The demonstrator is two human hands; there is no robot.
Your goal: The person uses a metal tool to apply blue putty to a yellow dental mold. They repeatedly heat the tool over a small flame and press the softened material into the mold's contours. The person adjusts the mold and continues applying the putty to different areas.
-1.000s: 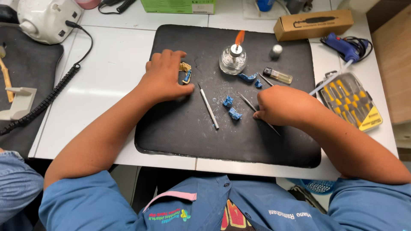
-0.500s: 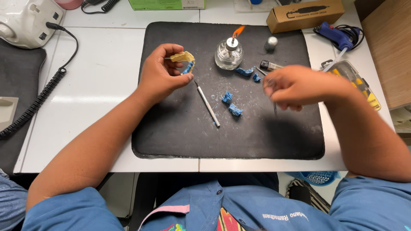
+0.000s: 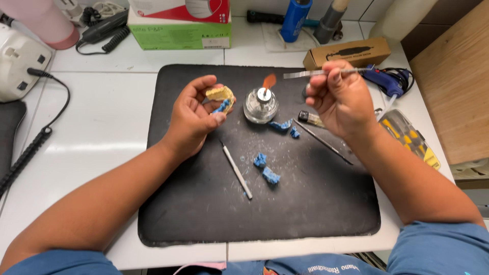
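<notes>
My left hand holds a small yellow dental cast with blue wax on it, lifted above the black mat. My right hand grips a thin metal instrument, its flat tip pointing left toward the orange flame of a small glass spirit lamp. The lamp stands on the mat between my two hands. Blue wax pieces lie on the mat below the lamp.
A white-handled tool and a dark thin tool lie on the mat. A cardboard box, a blue tool and a yellow tool case sit right. A green-and-red box and a white machine stand behind.
Both hands have risen off the mat. My right hand picked up the metal instrument and brought its tip toward the flame. My left hand lifted the cast.
</notes>
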